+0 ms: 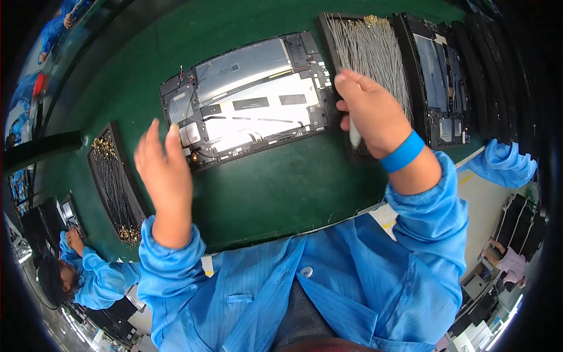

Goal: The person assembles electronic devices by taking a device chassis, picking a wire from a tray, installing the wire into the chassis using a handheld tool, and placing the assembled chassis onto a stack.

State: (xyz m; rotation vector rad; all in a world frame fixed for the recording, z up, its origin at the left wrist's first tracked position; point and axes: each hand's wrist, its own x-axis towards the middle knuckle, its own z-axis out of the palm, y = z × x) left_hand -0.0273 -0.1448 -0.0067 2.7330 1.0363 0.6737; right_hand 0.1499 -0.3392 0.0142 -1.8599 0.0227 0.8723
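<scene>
An opened flat device (246, 97) with a silvery inner panel and black edge boards lies on the green mat (281, 193) in front of me. My left hand (164, 176) hovers with fingers apart over its left end, holding nothing. My right hand (369, 111), with a blue wristband, is closed over the near edge of a black tray of thin grey cables (369, 47) just right of the device. A small white piece shows under its fingers; what it is I cannot tell.
A black tray of dark cables with gold ends (114, 182) lies at the left. A row of further opened devices (446, 76) stands at the right. Another person in blue (88, 276) works at lower left.
</scene>
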